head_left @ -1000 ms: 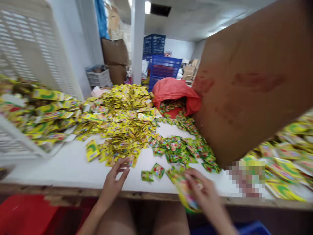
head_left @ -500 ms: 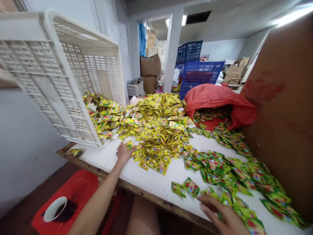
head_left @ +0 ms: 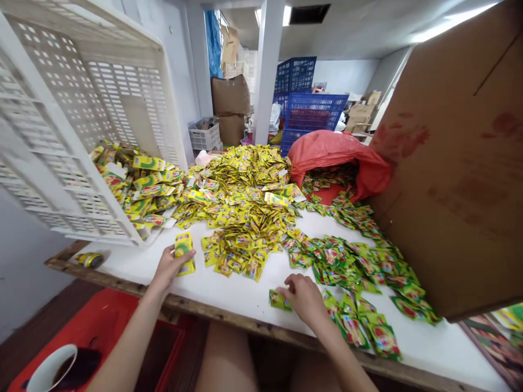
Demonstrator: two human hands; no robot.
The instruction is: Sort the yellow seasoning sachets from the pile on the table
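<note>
My left hand (head_left: 168,268) is closed around a small yellow carton (head_left: 183,251), held upright just above the white table (head_left: 241,296). Right of it spreads a heap of yellow packets (head_left: 245,218). My right hand (head_left: 303,296) is palm down near the table's front edge, fingers curled, its thumb side at a green sachet (head_left: 279,300); what lies beneath the palm is hidden. Beyond and beside this hand are many loose green sachets (head_left: 333,256). More of them spill from a red sack (head_left: 327,147) lying on its side.
A white plastic crate (head_left: 151,65) lies tipped at the left, yellow cartons (head_left: 151,188) spilling from it. A yellow bottle-like object (head_left: 89,259) lies by the left edge. Brown cardboard (head_left: 441,218) walls the right side. Below left, a cup (head_left: 55,367) stands on a red stool (head_left: 102,310).
My left hand has lifted the yellow carton away from the heap, toward me. My right hand has moved left and forward, over one of the two separate green sachets. The view has shifted right.
</note>
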